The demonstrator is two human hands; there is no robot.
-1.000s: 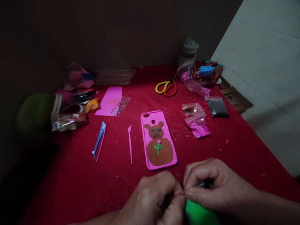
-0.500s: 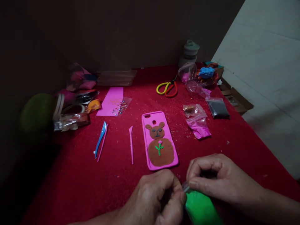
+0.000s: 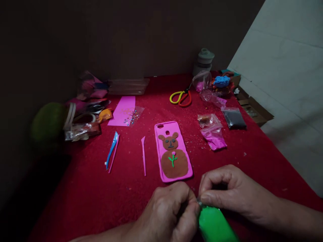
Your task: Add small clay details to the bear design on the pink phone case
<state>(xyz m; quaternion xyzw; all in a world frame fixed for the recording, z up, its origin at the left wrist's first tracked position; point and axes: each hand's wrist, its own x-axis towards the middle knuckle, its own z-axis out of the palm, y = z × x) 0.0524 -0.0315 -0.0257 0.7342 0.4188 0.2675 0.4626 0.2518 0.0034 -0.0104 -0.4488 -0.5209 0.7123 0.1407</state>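
Both my hands meet at the near edge of the red cloth [image 3: 83, 198]. My left hand [image 3: 169, 215] and my right hand [image 3: 227, 191] are closed, pinching the clear top of a small bag of green clay [image 3: 214, 225] between their fingertips. Just beyond them lies a pink phone case [image 3: 173, 151] with a brown clay bear and a small green-stemmed flower on it. A pink modelling stick [image 3: 143, 155] lies to the left of the case.
Blue and pink modelling tools [image 3: 112, 151] lie further left. Pink and brown clay bags [image 3: 211, 129], a black bag [image 3: 233, 117], scissors [image 3: 181, 96], a grey bottle [image 3: 204, 60], pink paper with gems [image 3: 124, 110] and a pile of packets [image 3: 83, 114] ring the cloth. A cardboard box [image 3: 254, 107] sits right.
My hands have kept pinching the top of the green bag, with the right fingers shifting slightly. The view has drifted a little, so everything sits slightly lower and to the right.
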